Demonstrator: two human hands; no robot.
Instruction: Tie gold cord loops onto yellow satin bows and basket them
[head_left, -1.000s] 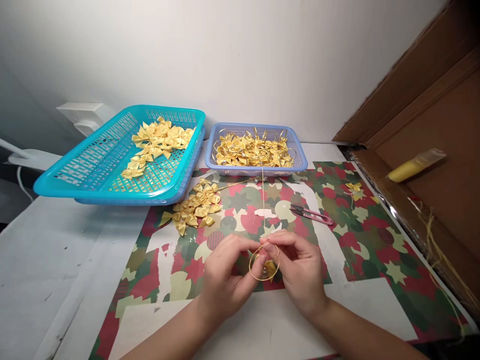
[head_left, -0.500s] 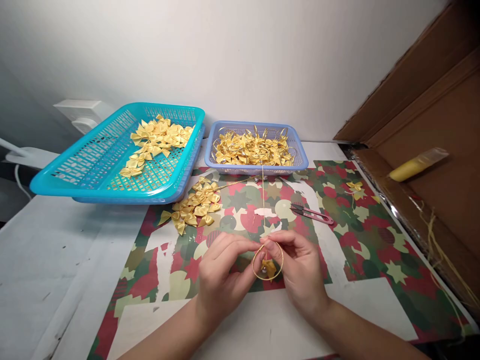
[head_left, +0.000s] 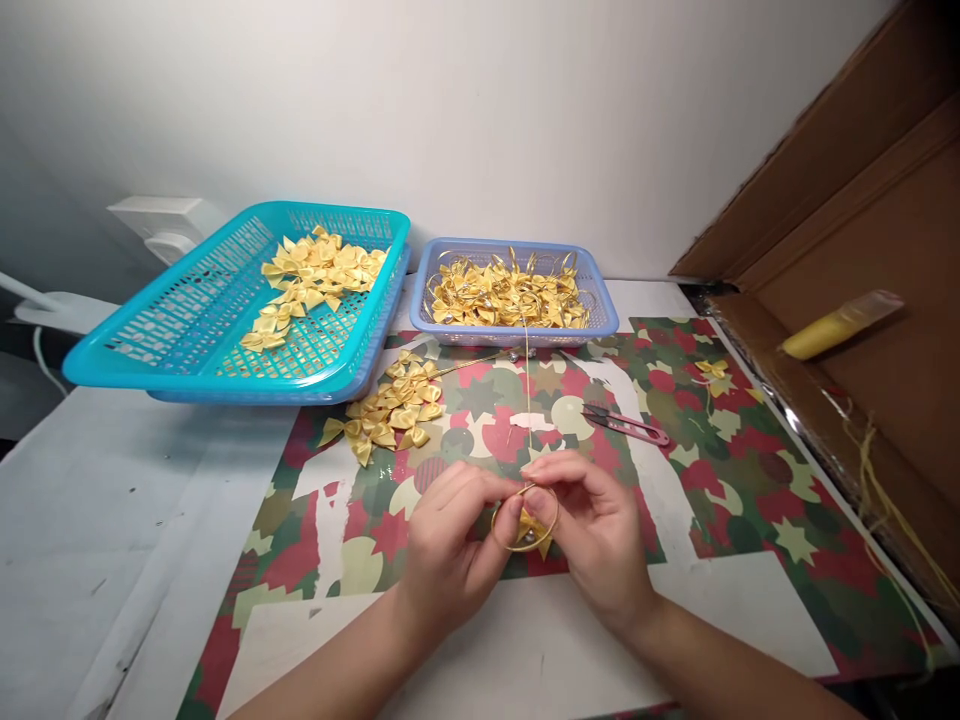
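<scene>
Both of my hands meet above the patterned sheet near the front of the table. My left hand (head_left: 457, 540) is closed, thumb and forefinger pinching a loop of gold elastic cord (head_left: 556, 518). Opposite it, my right hand (head_left: 600, 540) pinches the same cord near the top of the loop. A yellow satin bow (head_left: 545, 547) with a small silver bell (head_left: 529, 537) shows through the loop, partly hidden by my fingers. From my fingertips a strand of the cord runs straight back toward the purple basket (head_left: 517, 338). The exact knot or crossing is hidden between the fingers.
The purple basket holds many bows with gold loops. A turquoise basket (head_left: 97, 370) at left holds loose bows. A pile of bows (head_left: 397, 405), pink thread snips (head_left: 630, 427) and a single bow (head_left: 711, 372) lie on the sheet (head_left: 480, 395). Cardboard (head_left: 862, 230) stands at right.
The cord loop has shifted slightly left and tilted flatter, and my left thumb now covers part of it. The bow and bell beneath are more hidden. Both hands keep their pinch.
</scene>
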